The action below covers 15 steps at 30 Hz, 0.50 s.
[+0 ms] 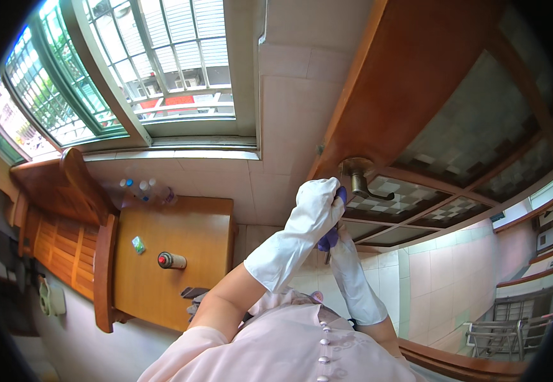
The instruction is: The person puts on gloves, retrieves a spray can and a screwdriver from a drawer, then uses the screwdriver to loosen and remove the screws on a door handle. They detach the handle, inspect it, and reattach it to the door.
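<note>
My left hand [322, 198], in a white glove with a purple part showing, is raised with bent fingers against the edge of the wooden door [400, 95]. It is just beside the round rose of the metal lever handle [360, 184]. My right hand [341, 238], gloved the same way, is below it, close to the left. A dark, thin thing [327, 257] shows under the right hand, too small to name. The fingertips are hidden, so whether either hand grips something cannot be made out. The door has patterned glass panes [400, 193].
Left of me, a wooden table [200, 224] bears a spray can [171, 260], a small green packet [138, 245], plastic bottles [147, 189] and dark cloth [195, 298]. A wooden bench [64, 243] adjoins it below a barred window [162, 57]. Metal racks [510, 329] stand at right.
</note>
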Each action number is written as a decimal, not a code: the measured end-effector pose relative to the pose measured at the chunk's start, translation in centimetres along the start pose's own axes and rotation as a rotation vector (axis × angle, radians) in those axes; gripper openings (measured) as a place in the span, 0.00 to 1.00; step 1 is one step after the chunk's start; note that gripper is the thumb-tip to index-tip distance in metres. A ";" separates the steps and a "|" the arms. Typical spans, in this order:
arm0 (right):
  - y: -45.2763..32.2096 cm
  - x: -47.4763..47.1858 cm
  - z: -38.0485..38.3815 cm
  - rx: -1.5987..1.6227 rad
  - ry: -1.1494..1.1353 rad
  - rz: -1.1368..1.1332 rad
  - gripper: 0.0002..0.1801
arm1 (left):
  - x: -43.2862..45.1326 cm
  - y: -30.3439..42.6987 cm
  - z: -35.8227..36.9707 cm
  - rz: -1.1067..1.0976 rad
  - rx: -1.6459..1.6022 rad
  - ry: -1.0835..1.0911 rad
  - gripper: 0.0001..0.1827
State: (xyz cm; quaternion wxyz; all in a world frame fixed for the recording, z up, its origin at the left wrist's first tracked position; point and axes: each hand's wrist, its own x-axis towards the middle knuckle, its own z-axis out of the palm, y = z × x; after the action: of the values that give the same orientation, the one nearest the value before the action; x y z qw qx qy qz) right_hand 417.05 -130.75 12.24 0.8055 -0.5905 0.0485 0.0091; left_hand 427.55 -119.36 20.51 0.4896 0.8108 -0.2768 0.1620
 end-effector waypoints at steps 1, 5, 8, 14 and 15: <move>0.0 0.0 0.2 0.019 0.009 -0.019 0.17 | 0.1 0.1 0.0 0.003 0.001 0.014 0.06; -0.5 -0.5 0.8 0.074 0.056 -0.038 0.19 | 0.6 0.8 0.2 0.033 0.023 -0.007 0.06; -0.4 -0.9 1.6 0.088 0.060 0.003 0.19 | 0.5 1.0 -0.3 0.026 0.061 -0.045 0.07; 0.4 -0.2 1.8 0.087 0.007 0.045 0.17 | 0.9 0.3 -1.3 0.030 0.148 -0.060 0.07; 0.4 -0.2 1.7 0.079 0.026 0.057 0.17 | 1.1 0.3 -1.2 0.009 0.146 -0.081 0.08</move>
State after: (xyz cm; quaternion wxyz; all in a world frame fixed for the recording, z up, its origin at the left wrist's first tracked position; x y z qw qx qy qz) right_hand 416.96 -129.01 12.36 0.8268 -0.5569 0.0759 0.0223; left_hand 428.20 -118.75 21.85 0.4168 0.8491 -0.2873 0.1511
